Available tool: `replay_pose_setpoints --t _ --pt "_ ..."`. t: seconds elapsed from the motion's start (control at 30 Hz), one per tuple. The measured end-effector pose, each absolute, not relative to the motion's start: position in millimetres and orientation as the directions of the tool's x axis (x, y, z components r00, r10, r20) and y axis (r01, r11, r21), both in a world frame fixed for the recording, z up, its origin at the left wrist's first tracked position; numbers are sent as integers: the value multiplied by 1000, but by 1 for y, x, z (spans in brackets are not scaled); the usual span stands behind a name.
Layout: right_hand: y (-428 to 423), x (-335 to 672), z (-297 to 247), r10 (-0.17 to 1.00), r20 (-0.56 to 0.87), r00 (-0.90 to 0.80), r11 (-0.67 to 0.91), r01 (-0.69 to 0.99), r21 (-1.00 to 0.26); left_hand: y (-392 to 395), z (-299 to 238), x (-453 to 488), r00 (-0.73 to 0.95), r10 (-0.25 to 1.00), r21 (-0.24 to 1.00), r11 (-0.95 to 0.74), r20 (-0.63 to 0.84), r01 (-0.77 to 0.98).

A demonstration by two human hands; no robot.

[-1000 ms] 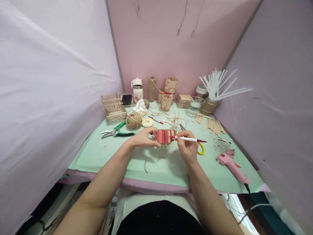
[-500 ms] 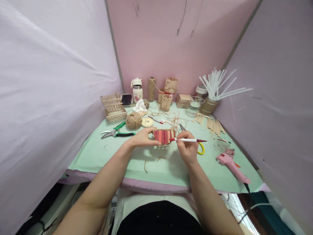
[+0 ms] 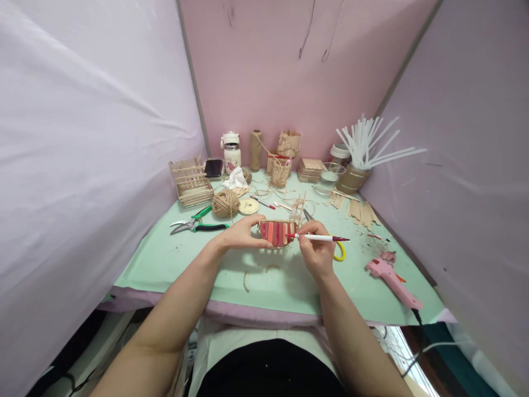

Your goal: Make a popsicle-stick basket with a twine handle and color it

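Note:
My left hand (image 3: 241,233) is closed on the left end of a small craft piece of wooden sticks (image 3: 277,232), coloured in red and pink stripes, held just above the mint-green table (image 3: 173,259). A white marker with a dark red cap (image 3: 320,237) is pinched in my right hand (image 3: 317,248). Its tip touches the right side of the piece.
Green-handled cutters (image 3: 197,223) lie at the left beside a ball of twine (image 3: 226,203). A pink glue gun (image 3: 392,281) rests at the right. Loose wooden sticks (image 3: 360,212), a cup of white sticks (image 3: 355,176), a jar (image 3: 232,154) and stick-built boxes (image 3: 190,181) stand behind.
The marker tip has shifted slightly along the right side of the striped piece. Both hands stay in nearly the same place.

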State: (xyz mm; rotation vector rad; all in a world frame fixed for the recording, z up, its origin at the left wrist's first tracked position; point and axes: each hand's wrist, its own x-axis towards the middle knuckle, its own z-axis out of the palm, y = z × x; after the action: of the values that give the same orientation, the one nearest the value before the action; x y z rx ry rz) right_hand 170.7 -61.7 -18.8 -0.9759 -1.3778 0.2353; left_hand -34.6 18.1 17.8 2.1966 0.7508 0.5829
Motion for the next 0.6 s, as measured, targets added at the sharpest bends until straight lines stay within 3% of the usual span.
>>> replay_pose_setpoints --t 0.6 --pt "-58 171 -24 634 714 297 595 403 -696 18 18 -35 740 652 752 -568 164 335"
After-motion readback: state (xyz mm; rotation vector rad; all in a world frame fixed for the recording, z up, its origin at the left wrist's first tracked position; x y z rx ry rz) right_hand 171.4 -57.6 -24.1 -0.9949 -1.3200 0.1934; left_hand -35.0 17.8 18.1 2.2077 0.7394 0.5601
